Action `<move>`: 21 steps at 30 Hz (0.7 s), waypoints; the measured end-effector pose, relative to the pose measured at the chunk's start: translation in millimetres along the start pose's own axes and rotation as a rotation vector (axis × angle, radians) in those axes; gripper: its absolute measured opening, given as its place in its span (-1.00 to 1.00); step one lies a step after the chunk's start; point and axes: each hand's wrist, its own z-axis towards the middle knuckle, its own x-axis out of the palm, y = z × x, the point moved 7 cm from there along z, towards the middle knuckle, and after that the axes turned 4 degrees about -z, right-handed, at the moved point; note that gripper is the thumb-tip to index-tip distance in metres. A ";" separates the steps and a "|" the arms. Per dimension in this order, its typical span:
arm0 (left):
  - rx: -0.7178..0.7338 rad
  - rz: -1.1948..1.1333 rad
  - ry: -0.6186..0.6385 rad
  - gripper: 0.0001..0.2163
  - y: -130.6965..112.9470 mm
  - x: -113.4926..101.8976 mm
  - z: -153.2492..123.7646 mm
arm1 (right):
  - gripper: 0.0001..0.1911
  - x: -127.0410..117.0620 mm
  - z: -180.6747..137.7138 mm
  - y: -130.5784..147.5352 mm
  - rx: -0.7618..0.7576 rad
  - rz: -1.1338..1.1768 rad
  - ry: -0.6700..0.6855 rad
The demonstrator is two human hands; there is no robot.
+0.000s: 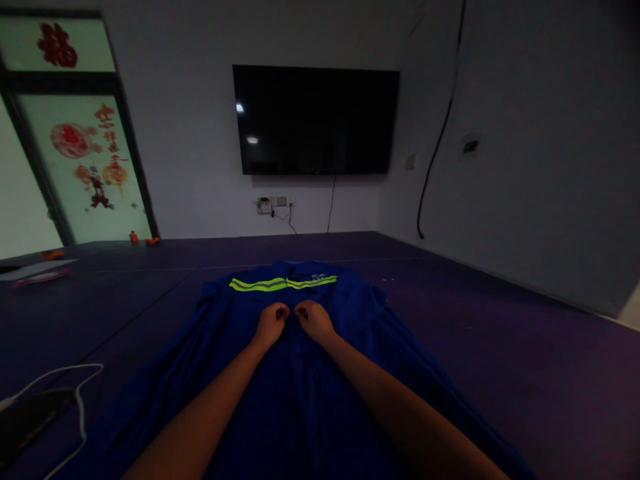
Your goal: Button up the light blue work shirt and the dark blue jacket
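A blue work jacket (245, 380) lies spread out, collar end away from me and sleeves to both sides. Yellow-green reflective strips (257, 285) with a grey band cross its chest. Just below those strips, my left hand (273, 321) is closed in a pinch at the left side of the front opening. My right hand (313, 319) pinches at the right side, a small gap from the left. Both seem to hold the jacket's front edges; the dim light hides the exact spot between the fingertips.
The jacket lies on a dark purple floor (500, 333). A white cable (83, 407) and a dark flat object (35, 417) are at lower left. Small orange objects (153, 241) stand by the glass door (80, 160). A television (317, 120) hangs on the far wall.
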 end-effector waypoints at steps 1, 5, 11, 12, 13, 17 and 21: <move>0.000 -0.003 -0.005 -0.89 -0.1 -0.4 -0.2 | -0.82 -0.8 -0.1 0.4 0.001 0.002 -0.006; -0.018 -0.004 -0.022 -0.89 0.6 -1.2 -0.9 | -0.86 -3.1 -1.6 2.9 -0.002 0.004 -0.019; 0.003 0.018 -0.022 -0.89 -1.4 -1.5 -2.9 | -0.90 -1.9 -2.1 2.2 0.013 0.005 -0.013; 0.004 0.014 -0.019 -0.89 -1.3 -1.4 -3.1 | -0.90 -1.6 -1.9 1.8 0.013 0.001 -0.016; 0.003 0.009 -0.016 -0.88 -0.9 -1.3 -3.2 | -0.90 -1.3 -1.7 1.4 0.013 0.000 -0.019; -0.010 -0.011 -0.020 -0.87 1.9 -2.0 -2.5 | -0.90 -0.9 -1.3 1.0 0.004 0.021 -0.030; -0.014 -0.016 -0.011 -0.88 4.7 -1.3 -1.1 | -0.90 -2.2 -2.0 4.0 -0.018 0.032 -0.023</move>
